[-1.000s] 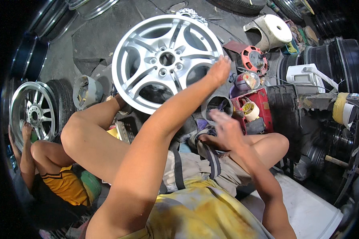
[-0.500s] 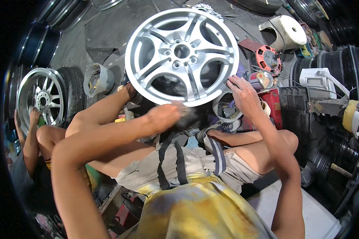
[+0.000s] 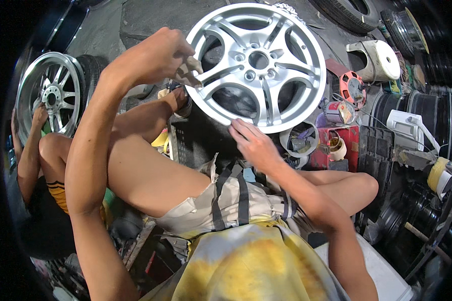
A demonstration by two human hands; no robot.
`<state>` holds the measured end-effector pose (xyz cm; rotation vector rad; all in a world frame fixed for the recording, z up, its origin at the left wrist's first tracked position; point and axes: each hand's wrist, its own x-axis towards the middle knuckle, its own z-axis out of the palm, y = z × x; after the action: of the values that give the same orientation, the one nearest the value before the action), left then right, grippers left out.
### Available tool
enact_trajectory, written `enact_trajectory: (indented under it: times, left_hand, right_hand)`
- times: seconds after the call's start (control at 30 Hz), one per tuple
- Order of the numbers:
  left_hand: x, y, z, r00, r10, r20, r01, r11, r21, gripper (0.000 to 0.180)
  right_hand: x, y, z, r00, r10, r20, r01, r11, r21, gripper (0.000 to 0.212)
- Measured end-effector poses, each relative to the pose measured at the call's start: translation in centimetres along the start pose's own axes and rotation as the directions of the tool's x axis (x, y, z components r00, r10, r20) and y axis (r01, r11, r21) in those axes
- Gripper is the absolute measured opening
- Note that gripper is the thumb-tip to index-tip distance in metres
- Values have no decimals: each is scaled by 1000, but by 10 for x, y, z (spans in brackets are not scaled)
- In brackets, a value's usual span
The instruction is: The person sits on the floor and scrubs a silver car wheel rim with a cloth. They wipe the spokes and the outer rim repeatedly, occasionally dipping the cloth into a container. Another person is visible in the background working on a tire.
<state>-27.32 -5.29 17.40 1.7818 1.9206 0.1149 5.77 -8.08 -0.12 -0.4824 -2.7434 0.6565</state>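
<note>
A silver alloy wheel [image 3: 258, 90] with paired spokes and a round centre hole lies face up in front of me. My left hand [image 3: 168, 52] is closed at its left rim, pinching a small folded greyish sheet [image 3: 190, 72] that looks like sandpaper or cloth. The sheet is against or just beside the rim; I cannot tell which. My right hand [image 3: 256, 146] rests its stretched fingertips on the near edge of the wheel, with the thumb hidden. A dark surface shows under the wheel, between my bare legs.
At the left another person's hand [image 3: 39, 114] is on a second silver wheel [image 3: 51, 98]. To the right stand a pail [image 3: 300, 140], a paint can [image 3: 340, 113], an orange-red reel [image 3: 354, 88], a red box [image 3: 350, 135] and a white stool [image 3: 379, 57]. Tyres and dark rims lie farther right.
My left hand has gone from the near edge up to the wheel's left rim. The right hand has slid from the right edge to the near edge. The whole view has shifted.
</note>
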Motion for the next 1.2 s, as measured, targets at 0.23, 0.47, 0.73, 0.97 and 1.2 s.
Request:
enact_trajectory:
  times: [0.23,0.47,0.73,0.97,1.2]
  left_hand:
    - [-23,-39,-26,981,-186,-54,170,960,-222,35]
    - [-18,-25,-27,997,-42,-64,34,992,-124,40]
    - [-34,-38,-40,981,-99,-169,70,983,-170,38]
    - [-48,-45,-46,974,-133,-182,108,984,-141,34]
    - [-49,-36,-48,980,-115,-164,96,988,-117,34]
  right_hand:
    - [-84,79,-79,975,-15,223,62,977,-206,41]
    - [92,-12,67,984,24,-177,-9,996,85,40]
    - [-26,13,-14,997,-71,-9,70,996,-47,44]
    - [53,-8,42,993,-107,-56,105,994,-40,40]
    - [225,2,102,921,-62,-384,-68,946,-317,39]
